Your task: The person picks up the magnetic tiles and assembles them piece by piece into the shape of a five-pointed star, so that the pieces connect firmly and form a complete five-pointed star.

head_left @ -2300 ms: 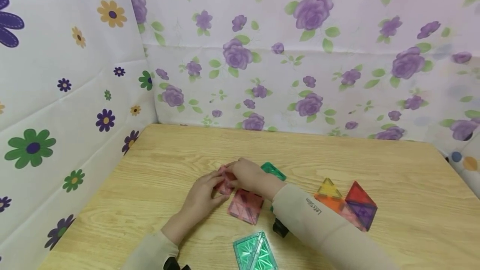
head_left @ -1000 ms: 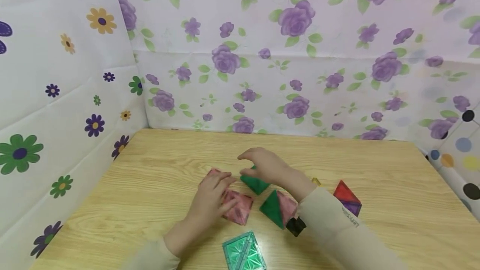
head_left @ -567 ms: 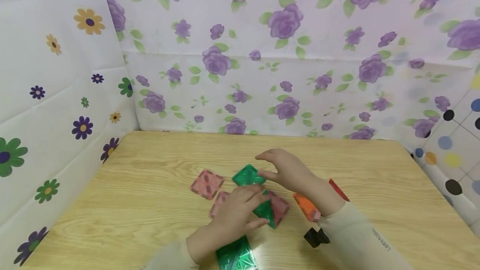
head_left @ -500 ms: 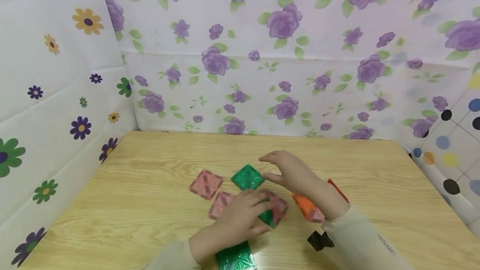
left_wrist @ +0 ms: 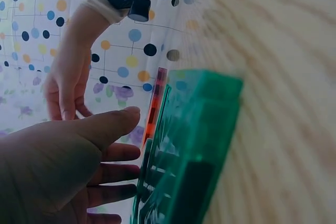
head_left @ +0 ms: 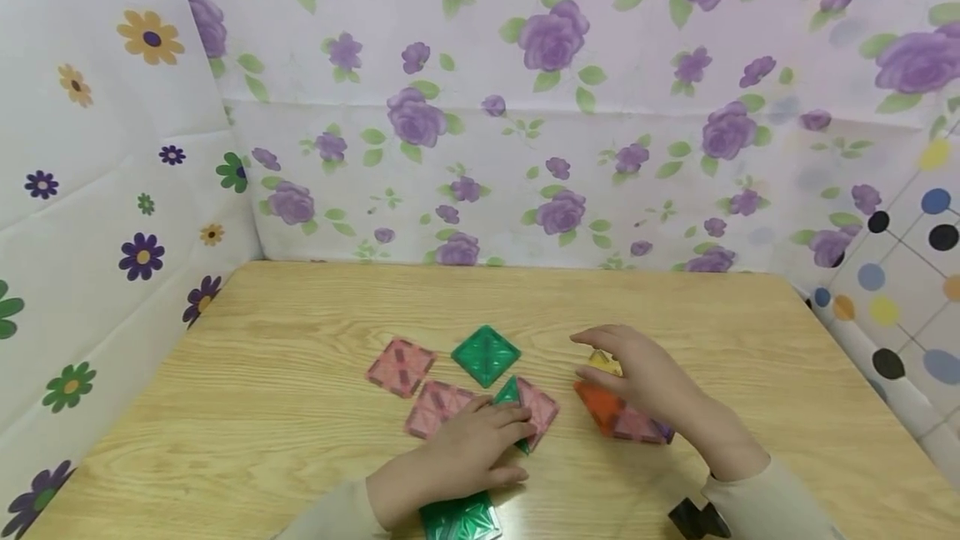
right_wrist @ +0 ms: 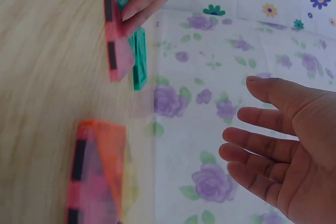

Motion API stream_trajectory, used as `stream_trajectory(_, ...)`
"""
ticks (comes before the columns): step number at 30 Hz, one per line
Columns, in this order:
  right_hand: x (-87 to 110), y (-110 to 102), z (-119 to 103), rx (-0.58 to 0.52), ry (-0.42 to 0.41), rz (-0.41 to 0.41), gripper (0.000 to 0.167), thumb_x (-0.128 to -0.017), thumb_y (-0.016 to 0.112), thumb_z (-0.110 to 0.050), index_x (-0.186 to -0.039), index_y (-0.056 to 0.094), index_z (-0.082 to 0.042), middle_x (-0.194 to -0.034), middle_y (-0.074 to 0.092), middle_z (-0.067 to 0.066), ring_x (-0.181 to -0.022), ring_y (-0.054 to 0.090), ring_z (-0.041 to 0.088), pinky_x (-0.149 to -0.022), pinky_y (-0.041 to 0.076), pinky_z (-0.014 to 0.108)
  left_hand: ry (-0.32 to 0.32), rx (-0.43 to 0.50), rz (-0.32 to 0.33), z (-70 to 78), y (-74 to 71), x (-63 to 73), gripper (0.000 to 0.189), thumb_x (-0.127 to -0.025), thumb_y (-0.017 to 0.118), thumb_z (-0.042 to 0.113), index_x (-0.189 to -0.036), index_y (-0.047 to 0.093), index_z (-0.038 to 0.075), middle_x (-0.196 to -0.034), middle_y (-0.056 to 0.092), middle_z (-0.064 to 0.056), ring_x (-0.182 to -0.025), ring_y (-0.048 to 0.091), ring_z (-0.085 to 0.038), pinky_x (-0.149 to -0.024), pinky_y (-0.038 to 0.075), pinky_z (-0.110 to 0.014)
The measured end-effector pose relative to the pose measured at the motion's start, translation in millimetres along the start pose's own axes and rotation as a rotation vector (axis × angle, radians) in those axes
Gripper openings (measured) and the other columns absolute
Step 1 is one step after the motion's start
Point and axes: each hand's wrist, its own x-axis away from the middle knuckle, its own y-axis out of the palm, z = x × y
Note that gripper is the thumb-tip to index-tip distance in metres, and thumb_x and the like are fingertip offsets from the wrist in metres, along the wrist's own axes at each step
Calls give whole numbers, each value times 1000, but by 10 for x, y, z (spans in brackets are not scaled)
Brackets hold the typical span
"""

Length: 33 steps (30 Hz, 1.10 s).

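Translucent magnetic tiles lie on the table. My left hand (head_left: 465, 452) stretches over a square made of a green triangle tile (head_left: 507, 392) and a pink triangle tile (head_left: 542, 411); its fingers rest over the green half and hide part of it. The right hand (head_left: 648, 369) hovers with spread, loosely bent fingers over a group with a yellow tile (head_left: 602, 362), an orange tile (head_left: 597, 407) and a pink tile (head_left: 636, 425). Nothing sits in its grasp in the right wrist view, where the orange tile (right_wrist: 111, 145) is below the palm (right_wrist: 315, 150).
Two pink squares (head_left: 401, 367) stand at the left, the nearer partly under the left hand. A green square (head_left: 486, 357) lies behind, and another green square (head_left: 461, 519) at the front by the left wrist. A black wrist camera (head_left: 697, 519) hangs at the right wrist.
Both hands have left the far pink square. The left came right to the green-and-pink square; the right moved right, past the green square, to the orange group. The head view has shifted.
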Motion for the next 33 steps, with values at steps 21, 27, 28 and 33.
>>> stream_trajectory(21,578,26,593,-38,121,43,43,-86,72,-22,-124,63,-7,-126,62,15,-119,55,40,-95,46,58,-167,132,162,369,-194,-658,54,-88,67,42,-134,56,16,-132,59,-5,-121,57,-21,-101,47,-36)
stream_trajectory(27,701,1,745,-49,157,24,46,-86,72,-23,-126,61,-5,-131,58,18,-121,53,41,-98,44,58,-166,109,-13,377,-450,-657,60,-87,68,45,-139,51,20,-136,56,-4,-124,54,-21,-105,45,-37)
stream_trajectory(28,702,7,755,-47,154,19,47,-86,72,-24,-126,60,-4,-131,57,19,-121,52,43,-98,43,59,-170,107,-20,366,-488,-644,60,-86,68,45,-139,52,20,-136,56,-4,-125,53,-21,-105,44,-37)
stream_trajectory(33,699,39,807,-41,156,-8,51,-85,73,-26,-129,59,-5,-135,55,21,-124,50,45,-100,40,61,-227,129,17,366,-484,-797,63,-85,69,47,-139,51,19,-137,55,-4,-126,53,-21,-105,45,-36)
